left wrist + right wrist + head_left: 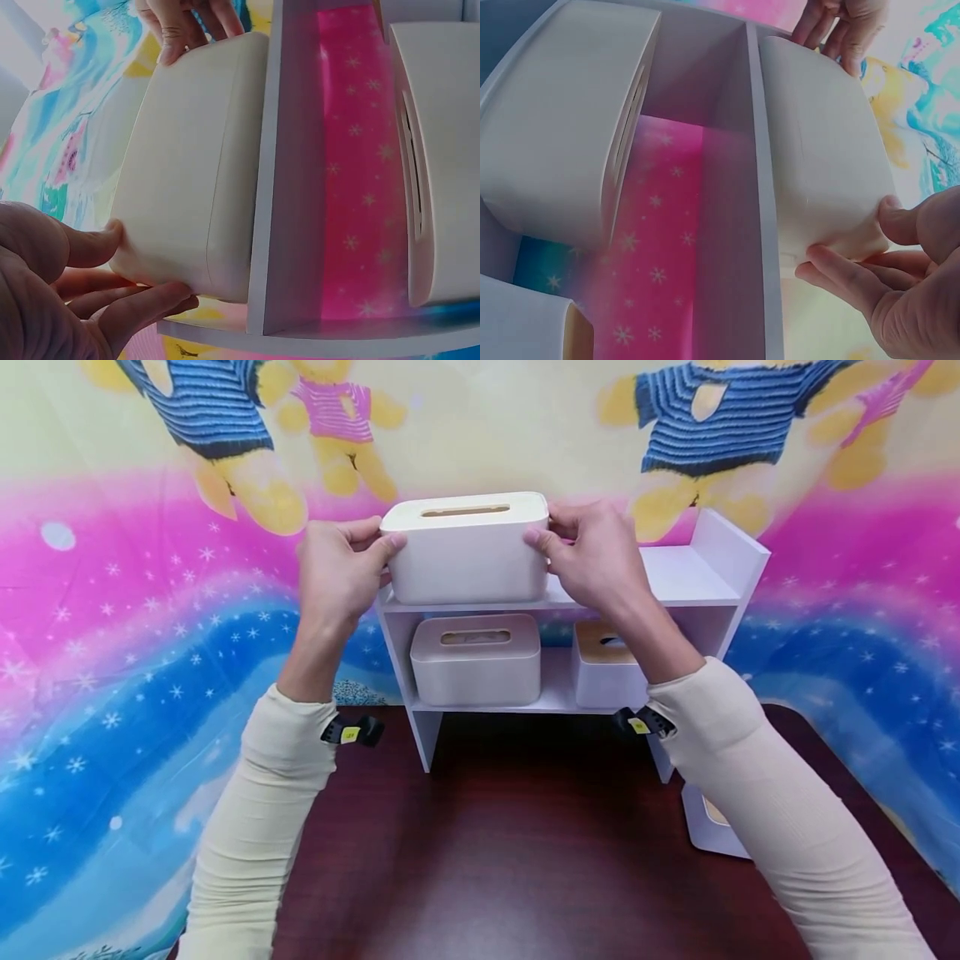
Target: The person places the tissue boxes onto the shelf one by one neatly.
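A white tissue box (468, 560) with a slot in its cream lid sits at the left of the rack's top shelf (570, 596). My left hand (341, 564) grips its left end, the thumb on the front edge and the fingers round the side. At the opposite end my right hand (596, 552) holds it the same way. Both wrist views show the box (187, 165) between the two hands, its base at the shelf board (761, 187). Directly below, a second white tissue box (476, 672) stands on the lower shelf.
To the right on the lower shelf is a smaller white box (600, 683) with a wooden lid, partly behind my right forearm. A white item (708, 831) lies on the dark table (487, 860), mostly hidden by my right sleeve. A patterned cloth (150, 693) hangs behind the rack.
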Tool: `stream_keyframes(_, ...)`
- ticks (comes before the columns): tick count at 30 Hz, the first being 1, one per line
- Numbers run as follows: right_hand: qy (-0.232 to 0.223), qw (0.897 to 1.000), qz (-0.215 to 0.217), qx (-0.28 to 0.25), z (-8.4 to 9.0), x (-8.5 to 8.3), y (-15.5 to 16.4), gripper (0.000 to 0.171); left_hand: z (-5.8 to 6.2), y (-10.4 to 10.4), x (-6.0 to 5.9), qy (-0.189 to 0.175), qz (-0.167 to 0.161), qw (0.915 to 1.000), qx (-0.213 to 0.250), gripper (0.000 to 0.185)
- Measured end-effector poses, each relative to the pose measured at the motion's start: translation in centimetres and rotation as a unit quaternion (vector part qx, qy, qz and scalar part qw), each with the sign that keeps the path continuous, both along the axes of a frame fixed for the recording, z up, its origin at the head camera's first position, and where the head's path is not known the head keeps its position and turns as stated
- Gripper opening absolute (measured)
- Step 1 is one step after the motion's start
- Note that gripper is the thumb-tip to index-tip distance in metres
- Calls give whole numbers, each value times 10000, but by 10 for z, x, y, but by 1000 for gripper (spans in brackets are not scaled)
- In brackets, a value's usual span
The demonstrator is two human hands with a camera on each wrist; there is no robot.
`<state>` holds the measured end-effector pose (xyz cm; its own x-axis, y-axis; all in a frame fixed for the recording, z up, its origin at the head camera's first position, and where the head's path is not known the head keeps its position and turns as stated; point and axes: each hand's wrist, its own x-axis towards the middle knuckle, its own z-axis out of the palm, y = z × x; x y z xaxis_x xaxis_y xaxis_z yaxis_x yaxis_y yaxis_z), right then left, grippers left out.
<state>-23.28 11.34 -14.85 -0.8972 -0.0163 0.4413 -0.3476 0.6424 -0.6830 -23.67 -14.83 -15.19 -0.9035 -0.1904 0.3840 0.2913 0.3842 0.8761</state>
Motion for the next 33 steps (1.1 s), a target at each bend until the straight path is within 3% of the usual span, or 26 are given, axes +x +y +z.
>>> stream_keyframes(9,-42,9999,-53,120,-2,-3,0,39,0,5,-2,26,120,9997,-224,45)
stream_keyframes(14,-87,9997,74,237,-2,-1,2,41,-2,5,-1,-2,24,9995,-312,46)
stream_keyframes(18,-293,9984,183,445,-2,6,7,54,-5,4,5,-11,-52,9988,-489,55)
stream_keyframes(25,-569,9976,192,333,-6,35,21,77,-13,2,32,84,-168,9992,-345,82)
stream_keyframes(33,-499,9986,60,163,-25,73,49,72,-34,-10,63,316,-208,9991,-168,73)
